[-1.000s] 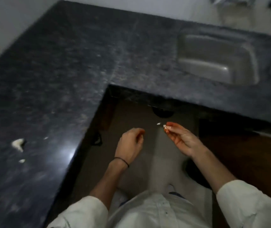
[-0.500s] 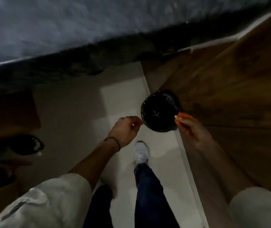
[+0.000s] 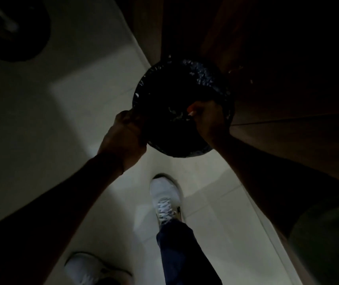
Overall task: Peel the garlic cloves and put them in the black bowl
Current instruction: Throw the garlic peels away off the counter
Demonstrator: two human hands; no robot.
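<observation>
Down over a pale tiled floor [image 3: 78, 103], in the head view, both hands reach toward a round black bin [image 3: 164, 87] lined with a shiny, crinkled bag; the picture is very dark and much detail is lost. The left hand [image 3: 125, 134] sits at the bin's near-left rim with its fingers curled into a fist, knuckles up; whether it grips the bag's edge or encloses something, I cannot tell, so a garlic clove may or may not be inside it. Its forearm runs bare from the lower left, rising diagonally to the rim. The right hand [image 3: 205, 120] hangs over the bin's mouth, fingers drawn narrow together, pinching a small pale scrap [image 3: 190, 113] at the fingertips; whether that scrap is garlic peel or a clove is too small to tell. Its wrist bends downward and the forearm comes from the lower right, ending in a light sleeve [image 3: 325, 235]. Dark wooden cabinet fronts [image 3: 288, 79] stand just beside the bin on the right; a dark round shape [image 3: 14, 27] lies at the upper left. Below the hands, a white laced shoe [image 3: 165, 194] and a dark blue trouser leg [image 3: 181, 251] point toward the bin; a second white shoe [image 3: 86, 268] shows at the bottom edge.
</observation>
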